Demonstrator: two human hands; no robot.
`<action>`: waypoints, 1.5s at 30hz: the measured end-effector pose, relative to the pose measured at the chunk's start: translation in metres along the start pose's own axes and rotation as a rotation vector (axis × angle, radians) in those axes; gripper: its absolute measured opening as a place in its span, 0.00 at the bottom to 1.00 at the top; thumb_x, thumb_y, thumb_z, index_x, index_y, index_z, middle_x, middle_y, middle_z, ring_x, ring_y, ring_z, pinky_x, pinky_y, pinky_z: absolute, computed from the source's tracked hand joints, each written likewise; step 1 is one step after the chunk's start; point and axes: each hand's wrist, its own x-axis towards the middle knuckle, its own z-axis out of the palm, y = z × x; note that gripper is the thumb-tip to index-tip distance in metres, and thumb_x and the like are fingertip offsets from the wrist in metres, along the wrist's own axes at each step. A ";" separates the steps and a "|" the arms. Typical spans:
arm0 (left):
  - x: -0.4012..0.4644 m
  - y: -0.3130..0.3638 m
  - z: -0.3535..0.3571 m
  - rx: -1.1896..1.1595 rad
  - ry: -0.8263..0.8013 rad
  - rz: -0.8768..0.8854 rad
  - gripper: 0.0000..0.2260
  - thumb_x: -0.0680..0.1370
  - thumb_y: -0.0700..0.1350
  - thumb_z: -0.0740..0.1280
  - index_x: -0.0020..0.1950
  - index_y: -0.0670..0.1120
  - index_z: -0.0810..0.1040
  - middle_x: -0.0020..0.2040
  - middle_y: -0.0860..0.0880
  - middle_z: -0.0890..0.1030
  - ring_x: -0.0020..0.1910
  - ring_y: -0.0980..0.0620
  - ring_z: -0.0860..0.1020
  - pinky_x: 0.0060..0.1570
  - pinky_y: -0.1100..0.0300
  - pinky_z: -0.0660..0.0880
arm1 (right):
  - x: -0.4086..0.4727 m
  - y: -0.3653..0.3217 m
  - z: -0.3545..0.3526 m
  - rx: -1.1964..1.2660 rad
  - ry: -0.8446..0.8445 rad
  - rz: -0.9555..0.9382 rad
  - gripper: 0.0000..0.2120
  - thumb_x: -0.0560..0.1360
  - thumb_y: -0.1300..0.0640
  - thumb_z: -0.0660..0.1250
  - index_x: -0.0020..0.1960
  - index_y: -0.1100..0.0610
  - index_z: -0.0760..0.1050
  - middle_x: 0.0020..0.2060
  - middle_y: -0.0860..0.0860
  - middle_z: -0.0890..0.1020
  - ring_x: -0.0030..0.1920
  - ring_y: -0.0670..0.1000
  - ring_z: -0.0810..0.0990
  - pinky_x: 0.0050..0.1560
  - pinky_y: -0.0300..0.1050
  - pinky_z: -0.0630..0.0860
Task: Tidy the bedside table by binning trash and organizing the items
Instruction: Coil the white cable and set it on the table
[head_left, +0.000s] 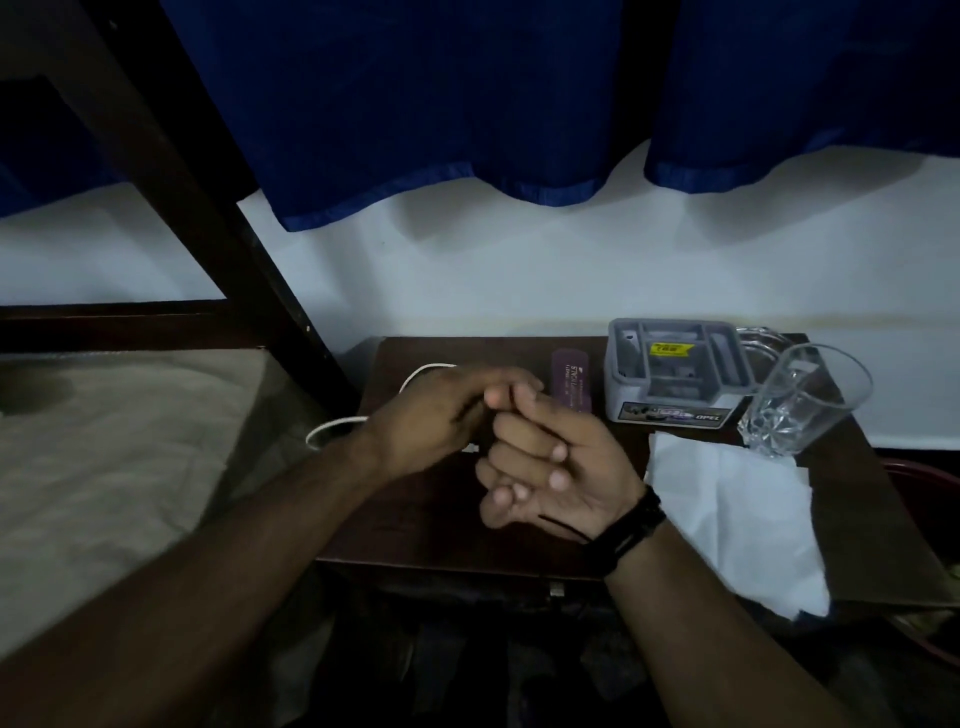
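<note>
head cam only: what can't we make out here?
- White cable: its middle and end are hidden under the left hand; one view only.
- Whether the right hand holds anything: curled fingers hide it.
- Purple case text: too small and dim.
- Grey organizer contents: dim, walls block them.

Blue curtain up top, bed off to our left.
We see the blue curtain (519, 104) hanging over a pale wall (467, 275), a dark wooden bed frame (171, 171) slanting across, and a beige mattress (114, 457) beneath it.
</note>
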 end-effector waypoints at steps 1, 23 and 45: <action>0.000 -0.003 0.005 -0.128 -0.012 -0.104 0.15 0.78 0.47 0.64 0.63 0.48 0.81 0.58 0.49 0.84 0.57 0.49 0.82 0.61 0.49 0.76 | 0.005 -0.001 0.004 0.029 -0.047 -0.035 0.15 0.83 0.49 0.59 0.58 0.56 0.80 0.24 0.49 0.61 0.27 0.47 0.66 0.45 0.47 0.77; -0.004 0.034 -0.071 0.619 -0.354 0.164 0.13 0.80 0.60 0.57 0.55 0.59 0.79 0.50 0.59 0.83 0.44 0.64 0.75 0.46 0.64 0.72 | 0.011 0.010 -0.010 -1.473 0.696 -0.100 0.32 0.83 0.37 0.54 0.31 0.57 0.76 0.29 0.49 0.77 0.35 0.47 0.78 0.44 0.43 0.73; -0.004 0.022 0.015 0.074 -0.109 -0.111 0.08 0.84 0.49 0.62 0.46 0.57 0.77 0.34 0.60 0.80 0.35 0.63 0.78 0.42 0.68 0.72 | 0.005 -0.040 0.022 -0.091 0.353 -0.562 0.15 0.82 0.48 0.59 0.52 0.56 0.81 0.28 0.48 0.75 0.33 0.49 0.77 0.49 0.54 0.83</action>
